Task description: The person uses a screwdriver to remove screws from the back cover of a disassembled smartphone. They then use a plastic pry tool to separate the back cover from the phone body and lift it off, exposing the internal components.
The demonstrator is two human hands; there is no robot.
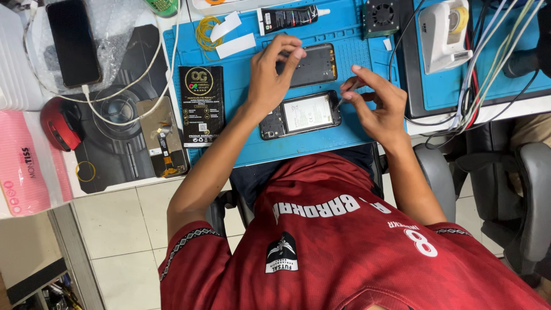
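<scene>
Two bare hands at an opened phone on a blue work mat.

The opened phone [299, 115] lies face down near the front edge of the blue mat [247, 138], its back off and the pale battery showing. The right hand [376, 106] pinches a thin tool [344, 99] between thumb and forefinger — its tip is at the phone's right end. The left hand [270, 77] hovers just above the phone's upper edge, fingers curled loosely and closed on nothing I can make out. Behind the left hand lies a dark back cover [313, 66]. A black glue tube [290, 17] sits at the mat's far edge — a black packet [201, 103] lies on its left side.
</scene>
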